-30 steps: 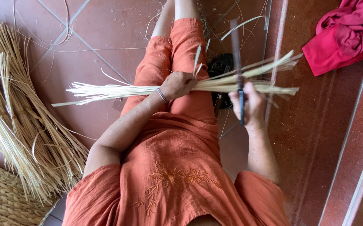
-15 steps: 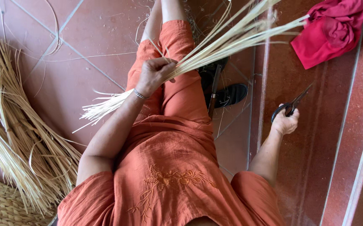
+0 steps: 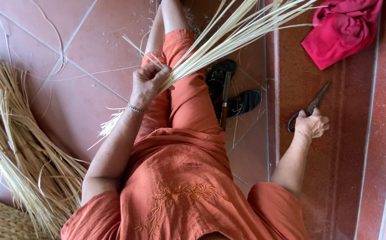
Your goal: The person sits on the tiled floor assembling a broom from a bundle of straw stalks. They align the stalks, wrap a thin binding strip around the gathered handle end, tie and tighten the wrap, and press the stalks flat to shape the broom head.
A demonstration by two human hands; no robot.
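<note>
head view: my left hand (image 3: pixel 147 84) has its fingers (image 3: pixel 159 76) closed around a bundle of pale straw stalks (image 3: pixel 228 35) above my lap, fanning up to the right. it looks light, springy and brittle, so the tight low grip suits it. my right hand (image 3: pixel 311 126) rests on dark scissors (image 3: pixel 307 109) on the floor, fingers curled over the handles.

A crumpled red cloth (image 3: pixel 342 31) lies on the reddish step at the far right, and a pair of black sandals (image 3: pixel 234 91) sits on the tiled floor (image 3: pixel 46 89) just beside the seated person's legs, with a dark-handled knife (image 3: pixel 224 100) lying across them. Over on the left, a big heap of dry straw (image 3: pixel 19 146) spreads across the tiles, its lower end near a woven mat (image 3: pixel 4 222) in the corner.
</note>
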